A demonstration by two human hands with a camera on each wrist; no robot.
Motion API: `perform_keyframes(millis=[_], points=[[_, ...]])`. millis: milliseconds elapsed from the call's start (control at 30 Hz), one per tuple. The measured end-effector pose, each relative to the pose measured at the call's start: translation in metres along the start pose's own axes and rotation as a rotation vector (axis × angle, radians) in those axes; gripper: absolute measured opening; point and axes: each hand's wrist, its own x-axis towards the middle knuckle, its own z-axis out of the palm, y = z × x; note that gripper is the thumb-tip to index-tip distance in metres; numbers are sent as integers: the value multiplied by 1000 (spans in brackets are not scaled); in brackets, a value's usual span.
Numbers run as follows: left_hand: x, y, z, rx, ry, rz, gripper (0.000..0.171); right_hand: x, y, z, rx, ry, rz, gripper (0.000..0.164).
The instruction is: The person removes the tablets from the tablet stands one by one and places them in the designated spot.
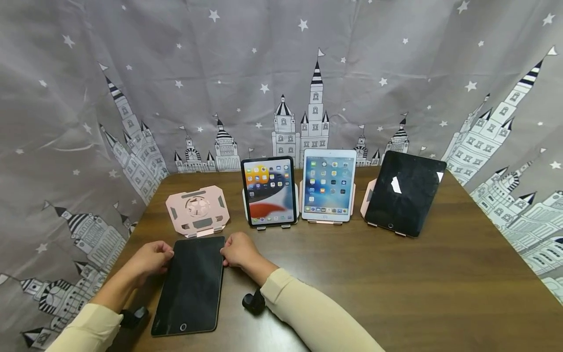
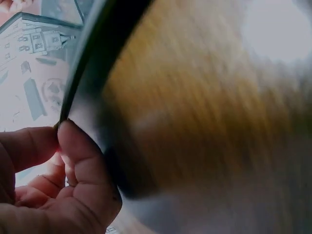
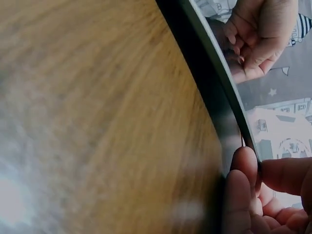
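Observation:
In the head view, a black tablet (image 1: 193, 283) with a dark screen and a round home button lies between my hands at the front left. My left hand (image 1: 154, 256) pinches its left edge near the far corner, thumb against fingers. On the opposite edge, my right hand (image 1: 239, 252) pinches the tablet the same way. Both wrist views show the thin tablet edge (image 3: 225, 73) between thumb and curled fingers (image 2: 80, 161). How high the tablet is above the table I cannot tell. Just beyond it stands a pink tablet stand (image 1: 200, 208) with nothing on it.
To the right of the pink stand, a black-framed tablet (image 1: 270, 190) and a white tablet (image 1: 329, 183), both lit, lean on stands. Farther right, a dark tablet (image 1: 404, 193) leans tilted on another stand. A grey castle-print curtain (image 1: 246, 73) hangs behind the wooden table (image 1: 352, 288).

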Motion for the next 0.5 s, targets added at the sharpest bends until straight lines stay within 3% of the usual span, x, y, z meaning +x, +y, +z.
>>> perform_keyframes(millis=[133,500], points=[[2,2,-2,36,-19,-9,12,3,-2,2,-63,10,7,34],[9,3,-6,26,-109,-28,10,5,1,2,-90,5,12,36]])
